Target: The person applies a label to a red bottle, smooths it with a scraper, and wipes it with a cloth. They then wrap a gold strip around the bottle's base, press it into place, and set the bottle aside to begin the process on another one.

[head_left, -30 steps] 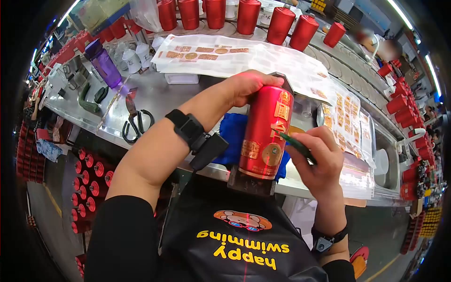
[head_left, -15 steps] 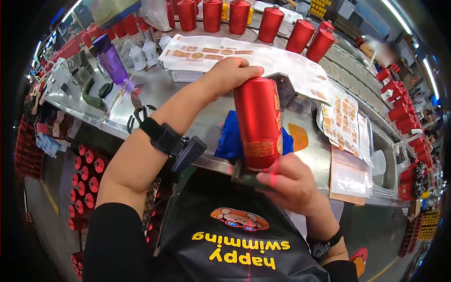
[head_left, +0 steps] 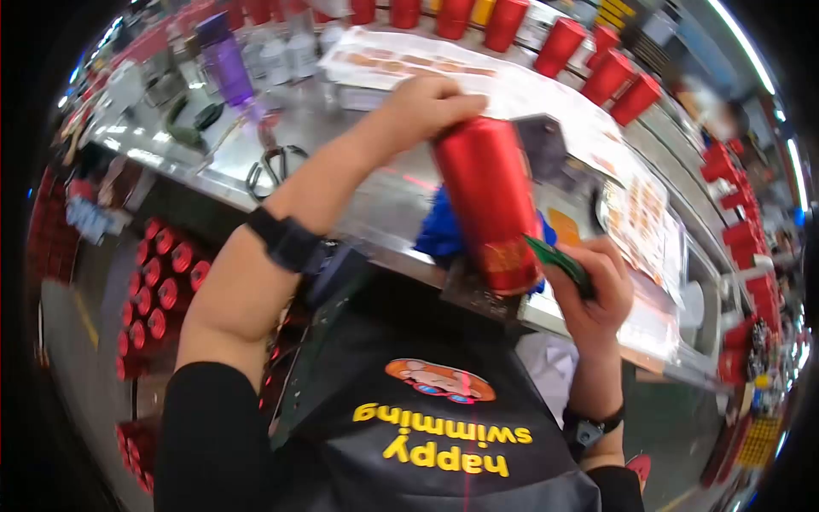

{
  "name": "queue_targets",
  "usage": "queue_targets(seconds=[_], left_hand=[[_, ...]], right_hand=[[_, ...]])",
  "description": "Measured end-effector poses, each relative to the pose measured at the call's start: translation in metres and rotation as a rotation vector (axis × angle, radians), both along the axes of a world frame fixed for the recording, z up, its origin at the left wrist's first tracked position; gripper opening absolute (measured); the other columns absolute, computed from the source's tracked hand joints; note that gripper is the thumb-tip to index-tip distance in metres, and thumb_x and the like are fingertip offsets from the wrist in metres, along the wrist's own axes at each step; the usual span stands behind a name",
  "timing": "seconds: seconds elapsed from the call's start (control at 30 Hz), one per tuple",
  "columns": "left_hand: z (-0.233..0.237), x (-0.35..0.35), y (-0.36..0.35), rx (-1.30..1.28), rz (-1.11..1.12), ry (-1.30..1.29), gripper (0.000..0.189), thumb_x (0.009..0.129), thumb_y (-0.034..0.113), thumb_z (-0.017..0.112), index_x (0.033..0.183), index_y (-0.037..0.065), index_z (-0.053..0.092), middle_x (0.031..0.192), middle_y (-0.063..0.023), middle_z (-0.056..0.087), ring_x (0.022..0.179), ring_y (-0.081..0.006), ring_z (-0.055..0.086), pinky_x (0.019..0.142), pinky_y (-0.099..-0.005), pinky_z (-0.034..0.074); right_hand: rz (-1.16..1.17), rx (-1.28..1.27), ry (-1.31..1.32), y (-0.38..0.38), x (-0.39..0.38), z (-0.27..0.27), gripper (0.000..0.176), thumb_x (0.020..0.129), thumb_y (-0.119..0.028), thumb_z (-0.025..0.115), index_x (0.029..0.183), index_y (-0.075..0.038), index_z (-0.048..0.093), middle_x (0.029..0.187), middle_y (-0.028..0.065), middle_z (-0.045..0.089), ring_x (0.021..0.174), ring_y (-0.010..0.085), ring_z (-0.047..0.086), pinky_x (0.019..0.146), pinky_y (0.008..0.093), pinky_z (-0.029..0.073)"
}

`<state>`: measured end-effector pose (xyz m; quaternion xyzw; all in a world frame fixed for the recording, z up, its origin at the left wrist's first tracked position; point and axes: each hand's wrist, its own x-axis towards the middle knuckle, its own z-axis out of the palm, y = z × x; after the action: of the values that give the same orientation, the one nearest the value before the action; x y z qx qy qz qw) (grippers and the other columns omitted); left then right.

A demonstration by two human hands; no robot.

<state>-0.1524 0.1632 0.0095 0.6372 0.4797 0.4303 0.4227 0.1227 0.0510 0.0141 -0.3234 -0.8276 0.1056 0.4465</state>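
A shiny red cylinder [head_left: 488, 188] with gold decoration near its lower end leans at the table's front edge. My left hand [head_left: 431, 107] is closed over its upper end, thumb across the top. My right hand [head_left: 597, 290] grips a flat green scraper [head_left: 563, 266], its pointed corner right at the cylinder's lower right side. Behind the cylinder lies a bunched blue cloth [head_left: 438, 226]. A dark metal bracket [head_left: 542, 145] stands just beyond it.
White sticker sheets [head_left: 409, 60] with gold designs cover the table's back. Scissors [head_left: 275, 166], a purple bottle [head_left: 225, 64] and dark green cucumber-like objects [head_left: 182, 128] lie to the left. More red cylinders [head_left: 559, 47] line the conveyor; others fill a rack [head_left: 158, 282] below left.
The green scraper now shows in my right hand, which has risen and shifted right beside the cylinder. The view has turned, and the cylinder appears more tilted.
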Motion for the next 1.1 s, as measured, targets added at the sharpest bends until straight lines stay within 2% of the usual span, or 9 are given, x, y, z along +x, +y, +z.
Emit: queue_targets(seconds=[0.2, 0.4, 0.53, 0.57, 0.63, 0.7, 0.8, 0.97, 1.1], left_hand=[[-0.002, -0.006, -0.005, -0.145, 0.058, -0.066, 0.028, 0.092, 0.041, 0.063, 0.082, 0.015, 0.062, 0.067, 0.0088, 0.053, 0.057, 0.0006, 0.043, 0.05, -0.019, 0.029], [-0.007, -0.008, -0.006, -0.055, 0.065, -0.088, 0.032, 0.093, 0.041, 0.063, 0.092, 0.009, 0.067, 0.075, 0.0047, 0.061, 0.063, -0.0033, 0.052, 0.057, -0.0194, 0.039], [0.022, 0.009, -0.063, 0.242, 0.21, 0.12, 0.021, 0.089, 0.025, 0.069, 0.093, 0.004, 0.068, 0.078, -0.0037, 0.066, 0.072, -0.0093, 0.061, 0.064, -0.0262, 0.048], [0.02, 0.012, -0.078, 0.697, 0.259, 0.124, 0.022, 0.084, 0.024, 0.074, 0.091, 0.004, 0.067, 0.074, -0.0095, 0.063, 0.068, -0.0175, 0.062, 0.06, -0.0289, 0.047], [0.042, 0.003, -0.118, 0.94, 0.348, 0.179, 0.024, 0.081, 0.024, 0.076, 0.089, 0.005, 0.065, 0.072, -0.0113, 0.058, 0.065, -0.0252, 0.06, 0.057, -0.0318, 0.047], [0.049, -0.016, -0.158, 0.873, 0.422, 0.182, 0.031, 0.077, 0.029, 0.073, 0.083, 0.003, 0.056, 0.078, -0.0161, 0.057, 0.073, -0.0372, 0.06, 0.061, -0.0453, 0.046], [0.067, -0.07, -0.225, 0.678, 0.583, 0.334, 0.031, 0.081, 0.03, 0.071, 0.087, 0.001, 0.061, 0.082, -0.011, 0.06, 0.076, -0.0245, 0.057, 0.066, -0.0353, 0.044], [0.042, -0.147, -0.325, 0.336, 0.958, 0.618, 0.022, 0.086, 0.021, 0.066, 0.088, -0.001, 0.062, 0.085, -0.0055, 0.06, 0.079, -0.0147, 0.053, 0.075, -0.0277, 0.041], [-0.055, -0.217, -0.359, 0.139, 1.156, 0.926, 0.027, 0.087, 0.03, 0.07, 0.086, 0.004, 0.061, 0.08, -0.0133, 0.06, 0.073, -0.0311, 0.06, 0.067, -0.0388, 0.048]], right_hand=[[-0.016, 0.063, -0.08, -0.01, 0.009, -0.022, 0.031, 0.069, -0.001, 0.081, 0.098, -0.004, 0.068, 0.083, 0.0092, 0.06, 0.071, 0.0227, 0.059, 0.061, 0.0333, 0.047], [0.199, -0.12, -0.15, -0.03, 0.016, -0.007, 0.034, 0.066, -0.004, 0.083, 0.096, -0.005, 0.069, 0.082, 0.0085, 0.06, 0.072, 0.0264, 0.059, 0.06, 0.0355, 0.047], [0.129, -0.071, 0.067, -0.021, 0.034, -0.002, 0.03, 0.067, -0.002, 0.071, 0.096, 0.001, 0.063, 0.081, 0.0145, 0.056, 0.073, 0.0267, 0.055, 0.065, 0.0364, 0.045], [0.127, -0.062, 0.138, -0.017, 0.036, -0.006, 0.028, 0.068, -0.003, 0.068, 0.095, 0.002, 0.062, 0.083, 0.0161, 0.055, 0.075, 0.0266, 0.054, 0.069, 0.0373, 0.045], [0.165, -0.015, 0.208, -0.002, 0.033, -0.006, 0.024, 0.071, -0.004, 0.063, 0.093, 0.004, 0.06, 0.084, 0.0144, 0.054, 0.075, 0.0262, 0.051, 0.071, 0.0366, 0.044], [0.225, -0.102, 0.29, 0.008, 0.026, -0.003, 0.022, 0.081, -0.014, 0.066, 0.095, 0.001, 0.058, 0.083, 0.0101, 0.048, 0.08, 0.0251, 0.048, 0.075, 0.0368, 0.043], [0.208, -0.095, 0.3, 0.023, 0.006, 0.002, 0.042, 0.089, -0.04, 0.07, 0.101, -0.002, 0.058, 0.088, 0.0085, 0.048, 0.085, 0.0246, 0.048, 0.08, 0.0384, 0.043], [0.267, -0.115, 0.334, 0.04, -0.006, -0.005, 0.037, 0.09, -0.033, 0.069, 0.106, -0.001, 0.059, 0.091, 0.0101, 0.05, 0.088, 0.0235, 0.049, 0.086, 0.0409, 0.043], [0.308, -0.142, 0.205, 0.042, -0.028, 0.0, 0.035, 0.09, -0.031, 0.068, 0.104, 0.0, 0.059, 0.09, 0.0105, 0.05, 0.088, 0.0232, 0.049, 0.085, 0.0405, 0.043]])
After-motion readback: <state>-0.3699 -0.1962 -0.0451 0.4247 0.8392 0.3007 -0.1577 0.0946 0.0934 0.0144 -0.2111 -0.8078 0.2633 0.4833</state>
